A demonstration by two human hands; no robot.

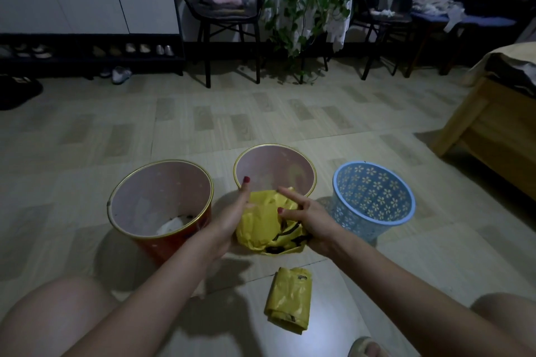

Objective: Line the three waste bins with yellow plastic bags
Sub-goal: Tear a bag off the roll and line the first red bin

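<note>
Three bins stand in a row on the floor. A red bin (162, 229) with a gold rim is at the left, with white scraps at its bottom. A second gold-rimmed bin (275, 168) is in the middle. A blue lattice bin (374, 200) with flower cutouts is at the right. A crumpled yellow plastic bag (261, 223) with black print hangs in front of the middle bin. My left hand (235, 214) grips its left side and my right hand (307, 217) holds its right side, fingers spread. Folded yellow bags (290, 298) lie on the floor near me.
My knees (52, 307) frame the lower corners and a slippered foot (368, 348) shows at the bottom. A wooden bed frame (493, 136) juts in at the right. Chairs (229, 9), a trailing plant (307, 9) and a shoe rack (87, 52) line the far wall.
</note>
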